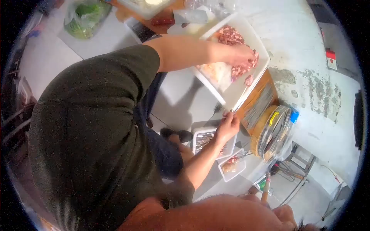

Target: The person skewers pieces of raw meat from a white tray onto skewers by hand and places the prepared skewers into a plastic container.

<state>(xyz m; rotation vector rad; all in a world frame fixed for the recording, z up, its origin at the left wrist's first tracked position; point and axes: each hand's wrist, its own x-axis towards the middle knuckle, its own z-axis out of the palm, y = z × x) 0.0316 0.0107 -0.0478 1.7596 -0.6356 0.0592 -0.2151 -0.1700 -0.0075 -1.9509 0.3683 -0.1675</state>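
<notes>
A long white tray (pixel 219 92) holds a heap of raw meat chunks (pixel 230 35) and a paler mass (pixel 214 72) beside them. My left hand (pixel 241 56) reaches into the tray, its fingers bent down among the chunks and closed on meat, with the fingertips partly hidden. At the tray's near corner, my right hand (pixel 228 125) pinches a thin skewer (pixel 241 99). A meat chunk (pixel 249 80) is at the skewer's far end. Under my right wrist stands a white bin (pixel 195 135) with several thin metal skewers (pixel 204 141).
A smaller white container (pixel 241 169) with meat stands by the bin. Thin sticks (pixel 259 106) lie on a wooden surface beside a round wooden stand (pixel 256 140) with a clear cover. A bag of greens (pixel 84 19) is at upper left. A stained white wall (pixel 304 84) rises at right.
</notes>
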